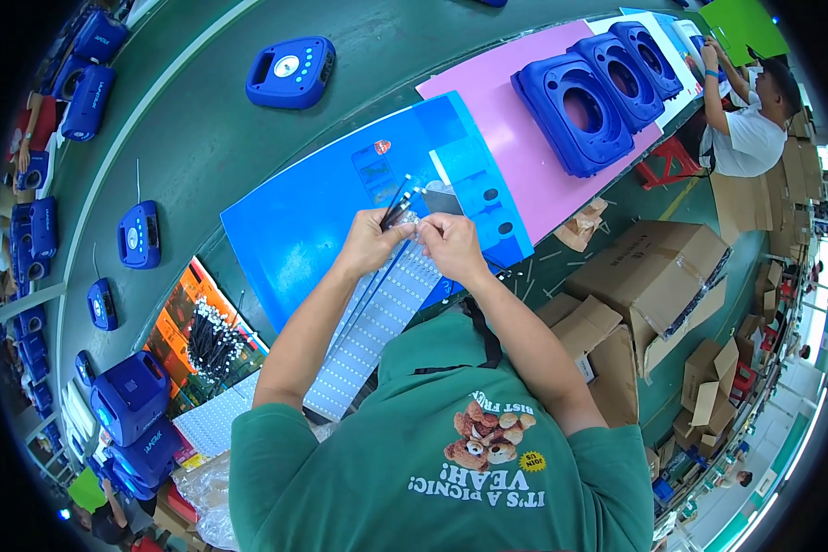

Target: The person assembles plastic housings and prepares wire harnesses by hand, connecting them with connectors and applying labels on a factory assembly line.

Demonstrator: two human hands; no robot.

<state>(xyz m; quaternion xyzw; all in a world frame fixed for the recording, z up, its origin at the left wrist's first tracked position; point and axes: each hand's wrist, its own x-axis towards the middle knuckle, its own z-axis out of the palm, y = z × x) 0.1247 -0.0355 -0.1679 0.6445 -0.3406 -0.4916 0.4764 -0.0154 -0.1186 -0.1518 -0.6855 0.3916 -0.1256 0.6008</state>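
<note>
My left hand [374, 241] is closed on a small bunch of thin black cables [395, 213] with white ends, which stick out above the fingers. Close beside it, my right hand [453, 247] is pinched at the top of a white strip sheet [391, 299] with rows of small dots. What lies between its fingertips is too small to make out. The two hands nearly touch. The sheet slopes down toward my body under both wrists. Beneath the hands is a shiny blue board [294, 221] on the bench.
Left of me, a pile of black cables with white ends [213, 339] lies on an orange sheet [167, 333]. Blue housings [575, 115] stand on a pink board [474, 83] at right. Blue devices [290, 72] sit on the green surface. Cardboard boxes [649, 267] and a co-worker [754, 115] are at right.
</note>
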